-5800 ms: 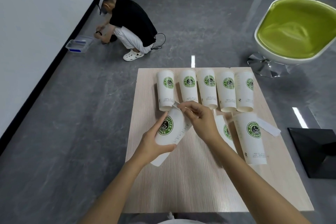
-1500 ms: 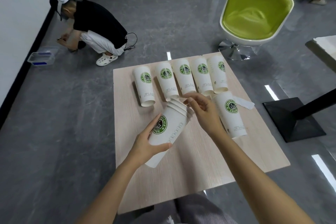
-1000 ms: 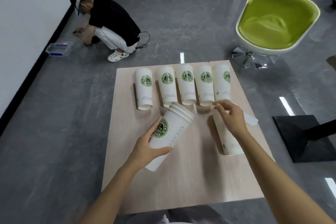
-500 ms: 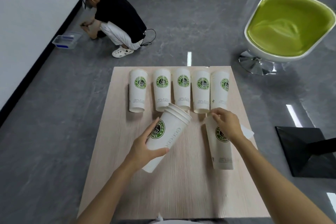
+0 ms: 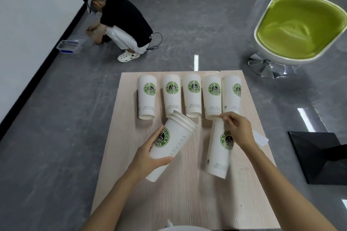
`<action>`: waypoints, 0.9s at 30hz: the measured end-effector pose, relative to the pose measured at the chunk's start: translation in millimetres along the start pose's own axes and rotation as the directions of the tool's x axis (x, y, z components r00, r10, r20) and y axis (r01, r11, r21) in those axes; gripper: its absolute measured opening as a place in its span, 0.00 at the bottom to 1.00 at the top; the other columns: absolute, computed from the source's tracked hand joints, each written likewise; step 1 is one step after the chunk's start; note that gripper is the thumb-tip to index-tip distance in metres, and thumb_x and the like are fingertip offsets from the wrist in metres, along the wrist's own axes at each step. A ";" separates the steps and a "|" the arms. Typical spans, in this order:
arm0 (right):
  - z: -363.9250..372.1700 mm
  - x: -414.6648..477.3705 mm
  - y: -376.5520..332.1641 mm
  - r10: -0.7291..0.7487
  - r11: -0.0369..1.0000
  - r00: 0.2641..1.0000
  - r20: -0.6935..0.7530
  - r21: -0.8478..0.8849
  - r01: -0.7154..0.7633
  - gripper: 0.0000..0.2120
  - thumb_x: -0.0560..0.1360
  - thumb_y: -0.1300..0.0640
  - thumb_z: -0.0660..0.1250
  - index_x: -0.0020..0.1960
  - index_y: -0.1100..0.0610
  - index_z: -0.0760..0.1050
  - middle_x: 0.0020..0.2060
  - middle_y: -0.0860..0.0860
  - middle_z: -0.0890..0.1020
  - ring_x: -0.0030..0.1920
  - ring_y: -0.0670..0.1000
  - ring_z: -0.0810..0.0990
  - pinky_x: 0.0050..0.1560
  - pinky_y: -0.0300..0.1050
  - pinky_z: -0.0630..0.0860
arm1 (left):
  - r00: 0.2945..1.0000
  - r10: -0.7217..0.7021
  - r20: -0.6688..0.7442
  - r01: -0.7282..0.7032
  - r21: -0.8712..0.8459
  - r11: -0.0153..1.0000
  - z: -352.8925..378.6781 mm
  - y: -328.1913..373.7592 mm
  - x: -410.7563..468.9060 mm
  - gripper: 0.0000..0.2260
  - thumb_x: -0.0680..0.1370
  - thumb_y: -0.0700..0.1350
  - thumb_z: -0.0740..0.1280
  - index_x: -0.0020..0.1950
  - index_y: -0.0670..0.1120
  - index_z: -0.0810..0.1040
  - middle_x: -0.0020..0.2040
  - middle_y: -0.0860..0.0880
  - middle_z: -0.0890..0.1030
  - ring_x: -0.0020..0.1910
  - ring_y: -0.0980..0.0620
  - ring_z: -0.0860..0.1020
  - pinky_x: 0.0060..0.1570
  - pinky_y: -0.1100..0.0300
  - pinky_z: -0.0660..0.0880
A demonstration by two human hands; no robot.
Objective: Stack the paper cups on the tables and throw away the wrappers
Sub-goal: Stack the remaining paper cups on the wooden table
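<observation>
My left hand [image 5: 150, 157] grips a tilted stack of white paper cups [image 5: 173, 142] with green coffee logos, its rims pointing away from me, held just above the wooden table [image 5: 187, 202]. My right hand [image 5: 237, 130] pinches the far end of a single cup [image 5: 217, 157] lying on the table at the right; I cannot tell whether the fingers hold the cup's end or a film around it. Five more cups lie side by side in a row [image 5: 191, 97] at the far edge. A loose clear wrapper [image 5: 261, 138] lies flat beside my right wrist.
A green and white swivel chair [image 5: 300, 28] stands beyond the table at the right. A black table base [image 5: 319, 157] sits on the floor to the right. A person [image 5: 122, 24] crouches on the grey floor at the far left beside a clear plastic box [image 5: 70, 46].
My right hand left the rim of the stack and moved right to the lying single cup, now pinching its far end. My left hand keeps hold of the stack.
</observation>
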State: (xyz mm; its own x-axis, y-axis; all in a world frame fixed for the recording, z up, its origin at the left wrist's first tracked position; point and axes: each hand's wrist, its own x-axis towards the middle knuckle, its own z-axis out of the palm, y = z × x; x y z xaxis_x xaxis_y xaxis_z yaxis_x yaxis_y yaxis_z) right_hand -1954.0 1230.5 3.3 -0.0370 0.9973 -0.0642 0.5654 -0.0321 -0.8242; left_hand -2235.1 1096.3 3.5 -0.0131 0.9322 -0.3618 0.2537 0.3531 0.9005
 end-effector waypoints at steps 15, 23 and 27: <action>-5.2 15.0 -70.0 -0.038 0.915 0.928 -0.372 0.361 0.182 0.09 0.76 0.63 0.62 0.47 0.54 0.80 0.41 0.45 0.82 0.44 0.44 0.78 0.46 0.36 0.71 | 0.999 0.018 0.029 -0.021 0.129 0.991 -38.9 -4.1 -0.3 0.45 0.67 0.41 0.79 0.71 0.71 0.58 0.64 0.67 0.72 0.60 0.65 0.75 0.53 0.65 0.76; -6.1 22.4 -86.3 -0.020 0.888 0.867 -0.499 0.390 0.245 0.10 0.76 0.63 0.61 0.46 0.51 0.79 0.42 0.49 0.81 0.43 0.44 0.77 0.46 0.40 0.71 | 0.999 0.018 0.031 -0.022 0.140 0.990 -49.4 -9.8 -2.0 0.46 0.67 0.41 0.80 0.72 0.70 0.58 0.66 0.64 0.72 0.61 0.64 0.75 0.51 0.67 0.75; 1.3 20.8 -93.4 -0.010 0.882 0.872 -0.489 0.407 0.238 0.10 0.76 0.61 0.62 0.47 0.49 0.79 0.43 0.50 0.82 0.43 0.45 0.77 0.45 0.40 0.71 | 0.998 0.017 0.059 -0.024 0.125 0.992 -45.1 -10.8 -4.0 0.46 0.67 0.42 0.79 0.73 0.70 0.58 0.67 0.64 0.72 0.62 0.62 0.75 0.55 0.60 0.78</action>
State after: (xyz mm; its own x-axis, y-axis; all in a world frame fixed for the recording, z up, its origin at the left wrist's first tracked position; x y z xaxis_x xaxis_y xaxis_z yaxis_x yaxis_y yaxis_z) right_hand -2008.7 1254.1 78.3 0.3652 0.9029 0.2269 0.1543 0.1817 -0.9712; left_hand -2281.4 1092.3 6.2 0.0487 0.9315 -0.3605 0.3731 0.3179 0.8716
